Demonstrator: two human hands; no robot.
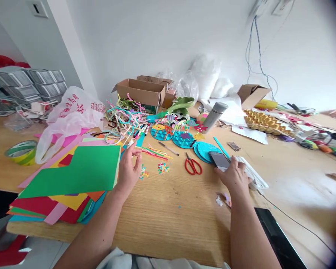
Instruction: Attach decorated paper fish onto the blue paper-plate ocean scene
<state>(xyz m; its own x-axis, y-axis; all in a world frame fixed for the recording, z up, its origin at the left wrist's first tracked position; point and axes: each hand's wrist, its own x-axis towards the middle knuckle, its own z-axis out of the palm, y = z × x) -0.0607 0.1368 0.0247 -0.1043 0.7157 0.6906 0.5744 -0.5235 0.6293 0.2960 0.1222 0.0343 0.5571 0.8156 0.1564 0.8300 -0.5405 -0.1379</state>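
Note:
My left hand (129,169) is raised just right of a stack of coloured paper with a green sheet (86,168) on top. Its fingers are loosely bent, with the thumb apart from them. A small white bit shows by the fingertips; I cannot tell whether they touch it. My right hand (236,177) reaches across the near end of a dark smartphone (220,160), thumb on one side and fingers on the other. Beside those fingers lies a white power strip (253,173). Red-handled scissors (193,166) and round blue cutouts (207,151) lie left of the phone.
Small paper bits (164,168), paper strips (156,154) and a pen (168,148) lie mid-table. Behind are fish-decorated blue pieces (183,140), a steel flask (215,117), pipe cleaners (126,116) and a cardboard box (140,91). Green tape (22,152) sits far left.

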